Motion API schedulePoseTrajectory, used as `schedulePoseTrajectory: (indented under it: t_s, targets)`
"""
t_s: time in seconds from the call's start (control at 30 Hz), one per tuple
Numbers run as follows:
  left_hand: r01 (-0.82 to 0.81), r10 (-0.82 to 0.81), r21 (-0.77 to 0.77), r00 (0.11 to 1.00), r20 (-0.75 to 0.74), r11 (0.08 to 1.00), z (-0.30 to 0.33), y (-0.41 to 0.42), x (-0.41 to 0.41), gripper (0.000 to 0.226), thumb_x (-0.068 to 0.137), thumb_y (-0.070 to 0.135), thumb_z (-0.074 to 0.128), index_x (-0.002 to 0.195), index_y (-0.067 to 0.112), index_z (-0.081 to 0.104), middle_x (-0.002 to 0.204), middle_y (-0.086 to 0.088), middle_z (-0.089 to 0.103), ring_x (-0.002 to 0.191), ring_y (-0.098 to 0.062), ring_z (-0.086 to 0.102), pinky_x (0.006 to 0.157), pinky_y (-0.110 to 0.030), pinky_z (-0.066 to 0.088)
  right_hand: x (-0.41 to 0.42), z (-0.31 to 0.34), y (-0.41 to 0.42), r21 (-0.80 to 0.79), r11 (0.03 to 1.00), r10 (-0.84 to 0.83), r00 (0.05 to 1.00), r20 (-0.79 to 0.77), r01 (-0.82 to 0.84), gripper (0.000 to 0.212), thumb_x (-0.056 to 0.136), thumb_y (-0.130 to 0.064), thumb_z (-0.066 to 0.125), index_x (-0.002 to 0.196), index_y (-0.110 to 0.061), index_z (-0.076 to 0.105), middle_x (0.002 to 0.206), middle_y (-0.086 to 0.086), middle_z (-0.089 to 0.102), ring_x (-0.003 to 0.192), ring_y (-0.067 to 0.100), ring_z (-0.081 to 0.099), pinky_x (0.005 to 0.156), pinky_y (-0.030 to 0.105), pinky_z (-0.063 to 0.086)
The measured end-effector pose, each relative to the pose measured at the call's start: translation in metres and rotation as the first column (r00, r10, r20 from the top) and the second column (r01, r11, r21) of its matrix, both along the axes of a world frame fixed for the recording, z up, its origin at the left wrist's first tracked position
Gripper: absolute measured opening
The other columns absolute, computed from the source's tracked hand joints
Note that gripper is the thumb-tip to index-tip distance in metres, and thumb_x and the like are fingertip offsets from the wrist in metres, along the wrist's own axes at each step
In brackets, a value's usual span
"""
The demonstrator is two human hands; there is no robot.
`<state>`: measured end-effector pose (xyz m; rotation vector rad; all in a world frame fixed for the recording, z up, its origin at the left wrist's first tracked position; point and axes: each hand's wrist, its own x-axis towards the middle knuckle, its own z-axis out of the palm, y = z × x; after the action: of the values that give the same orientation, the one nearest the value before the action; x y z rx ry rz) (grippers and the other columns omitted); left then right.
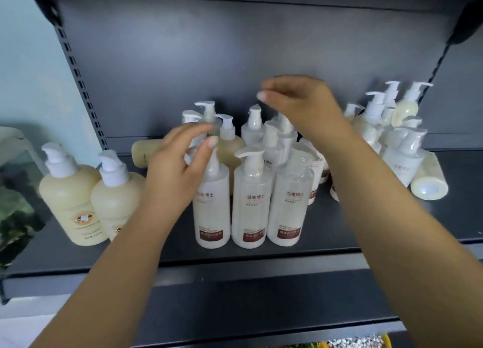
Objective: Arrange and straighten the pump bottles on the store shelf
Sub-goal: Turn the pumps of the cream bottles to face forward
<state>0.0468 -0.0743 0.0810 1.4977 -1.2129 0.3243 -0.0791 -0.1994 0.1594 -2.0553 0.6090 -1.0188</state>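
Three tall white pump bottles stand upright in a front row on the dark shelf (261, 261): left (212, 206), middle (251, 204), right (288, 204). More white and cream bottles crowd behind them. My left hand (177, 162) hovers by the left bottle's pump, fingers apart, holding nothing. Over the back bottles, my right hand (303, 104) is spread and blurred, empty. Two round cream bottles (70, 198) (115, 198) stand at the left. One cream bottle (145, 153) lies on its side behind my left hand.
At the right stands a crowded cluster of white and cream pump bottles (392, 128), with one cream bottle (428, 183) lying on its side, base toward me. A slotted upright (78, 81) borders the shelf on the left. The grey back panel (209, 60) rises behind.
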Motion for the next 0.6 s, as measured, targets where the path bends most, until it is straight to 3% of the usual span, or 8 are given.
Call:
schedulePoseTrajectory:
  t_s: [0.1,0.2,0.3,0.43,0.6]
  targets:
    - [-0.012,0.011,-0.032,1.0,-0.029,0.999,-0.011,-0.007,0.003,0.019,0.088,0.017,0.052,0.1,0.011,0.065,0.093,0.02,0.055,0.089,0.019,0.047,0.078,0.004,0.031,0.05,0.01,-0.019,-0.145,0.986,0.015,0.917,-0.397,-0.079,0.034,0.083,-0.021,0.06,0.098,0.009,0.064,0.09,0.029,0.057,0.071,0.013,0.044,0.062,0.022,0.037]
    - [0.023,-0.041,-0.116,0.986,-0.162,0.993,-0.019,-0.012,-0.001,0.013,0.085,0.022,0.053,0.094,0.025,0.062,0.093,0.026,0.054,0.089,0.022,0.05,0.076,0.002,0.035,0.08,0.009,-0.033,-0.212,0.974,-0.063,0.798,-0.6,-0.083,0.038,0.08,-0.025,0.06,0.098,0.008,0.064,0.076,0.014,0.05,0.071,0.018,0.045,0.052,0.024,0.032]
    - [0.046,-0.084,-0.164,0.969,-0.231,0.985,-0.022,-0.014,-0.004,0.014,0.082,0.032,0.048,0.088,0.041,0.056,0.095,0.025,0.056,0.092,0.018,0.052,0.079,-0.002,0.037,0.092,0.007,-0.038,-0.158,0.983,-0.036,0.741,-0.671,-0.095,0.025,0.081,-0.024,0.059,0.089,-0.001,0.066,0.074,0.011,0.056,0.065,0.02,0.052,0.051,0.02,0.035]
    - [0.054,-0.104,-0.192,0.959,-0.264,0.98,-0.023,-0.015,-0.006,0.022,0.084,0.022,0.051,0.087,0.043,0.055,0.095,0.024,0.057,0.091,0.018,0.053,0.081,-0.003,0.037,0.104,-0.001,-0.037,-0.219,0.973,-0.104,0.703,-0.703,-0.076,0.01,0.081,-0.016,0.057,0.078,-0.008,0.06,0.059,0.006,0.054,0.047,0.015,0.043,0.049,0.02,0.034]
    - [0.086,-0.125,-0.147,0.952,-0.28,0.985,-0.02,-0.012,-0.004,0.02,0.083,0.027,0.049,0.09,0.045,0.056,0.095,0.027,0.059,0.087,0.014,0.054,0.079,-0.005,0.04,0.103,-0.005,-0.043,-0.135,0.99,-0.059,0.749,-0.66,-0.041,0.008,0.078,-0.01,0.06,0.081,-0.003,0.063,0.062,0.011,0.056,0.058,0.02,0.054,0.057,0.024,0.045]
